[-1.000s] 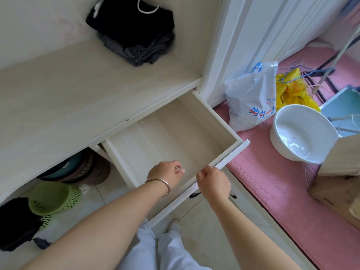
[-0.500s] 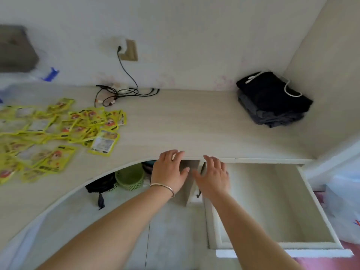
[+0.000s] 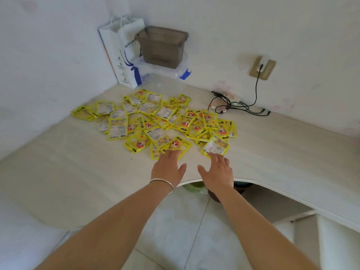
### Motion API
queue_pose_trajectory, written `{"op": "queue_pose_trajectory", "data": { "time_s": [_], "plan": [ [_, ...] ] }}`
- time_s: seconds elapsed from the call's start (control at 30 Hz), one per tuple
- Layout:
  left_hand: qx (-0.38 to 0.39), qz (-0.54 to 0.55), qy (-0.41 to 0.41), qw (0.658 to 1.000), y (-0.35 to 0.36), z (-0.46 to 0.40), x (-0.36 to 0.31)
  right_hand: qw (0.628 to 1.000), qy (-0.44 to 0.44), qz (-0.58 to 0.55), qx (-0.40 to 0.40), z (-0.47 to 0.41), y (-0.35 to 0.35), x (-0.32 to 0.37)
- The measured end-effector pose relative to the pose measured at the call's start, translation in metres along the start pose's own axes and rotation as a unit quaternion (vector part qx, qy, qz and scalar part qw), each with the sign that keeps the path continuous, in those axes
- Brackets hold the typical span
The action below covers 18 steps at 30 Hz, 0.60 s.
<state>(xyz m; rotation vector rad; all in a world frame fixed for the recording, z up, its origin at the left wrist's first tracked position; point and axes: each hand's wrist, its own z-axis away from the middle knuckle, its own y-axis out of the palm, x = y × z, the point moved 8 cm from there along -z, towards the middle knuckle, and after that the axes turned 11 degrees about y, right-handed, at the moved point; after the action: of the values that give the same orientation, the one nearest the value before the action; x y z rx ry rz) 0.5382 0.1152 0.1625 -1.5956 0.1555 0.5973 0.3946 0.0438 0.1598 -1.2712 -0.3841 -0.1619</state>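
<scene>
Several small yellow sachets [image 3: 153, 121] lie scattered in a loose pile on the pale wooden desk [image 3: 78, 172]. My left hand [image 3: 168, 167], with a silver bangle on the wrist, reaches flat over the desk, its fingertips touching the nearest sachet [image 3: 178, 144] of the pile. My right hand [image 3: 218, 171] is stretched out beside it with straight fingers, the tips at a sachet [image 3: 216, 146] that lies face down at the pile's right edge. Neither hand holds anything.
A white paper bag [image 3: 124, 53] and a dark translucent box [image 3: 161, 46] on a clear container stand in the back corner. A black cable [image 3: 239, 106] runs from a wall socket [image 3: 263, 68] across the desk. Baskets sit under the desk's curved edge [image 3: 253, 182].
My view has swung left from the open drawer to the sachet pile. Both hands left the drawer front and reached forward over the desk to the nearest sachets.
</scene>
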Motion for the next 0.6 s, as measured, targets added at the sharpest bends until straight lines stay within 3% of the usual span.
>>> {"op": "queue_pose_trajectory", "data": {
  "time_s": [0.33, 0.6],
  "plan": [
    [-0.024, 0.038, -0.138, 0.989, -0.019, -0.04, 0.131, 0.99, -0.105, 0.056, 0.079, -0.072, 0.068, 0.122],
    [0.0, 0.02, -0.28, 0.96, -0.03, -0.071, 0.228, 0.965, -0.167, 0.134, 0.155, -0.13, 0.129, 0.191]
  ]
}}
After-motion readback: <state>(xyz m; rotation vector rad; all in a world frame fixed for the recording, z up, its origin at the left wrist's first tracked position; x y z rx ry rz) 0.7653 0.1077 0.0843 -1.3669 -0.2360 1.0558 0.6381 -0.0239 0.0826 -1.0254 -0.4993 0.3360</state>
